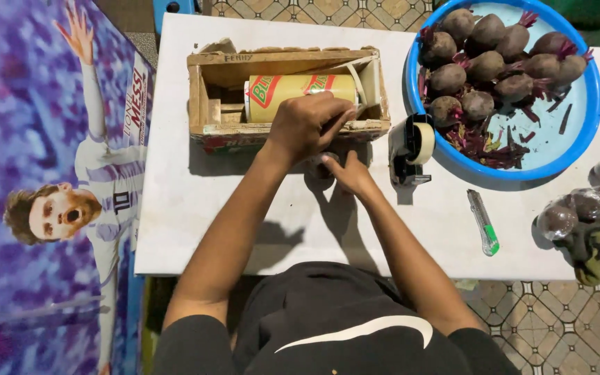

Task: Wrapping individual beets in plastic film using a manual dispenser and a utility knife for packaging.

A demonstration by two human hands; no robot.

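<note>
My left hand (307, 123) reaches over the front edge of a wooden box (203, 90), its fingers pinching at the clear film coming off a yellow roll (293, 89) that lies inside. My right hand (350, 173) rests on the white table (196, 208) just below, holding a dark round beetroot (317, 170) that is mostly hidden under both hands. Whether the film is around the beetroot I cannot tell.
A blue basin (585, 132) with several beetroots (494, 62) and trimmings stands at the back right. A tape dispenser (411, 149) sits beside it. A green utility knife (484, 222), wrapped beetroots (588, 201) and a dark cloth (595, 246) lie right. A poster (50, 173) lies left.
</note>
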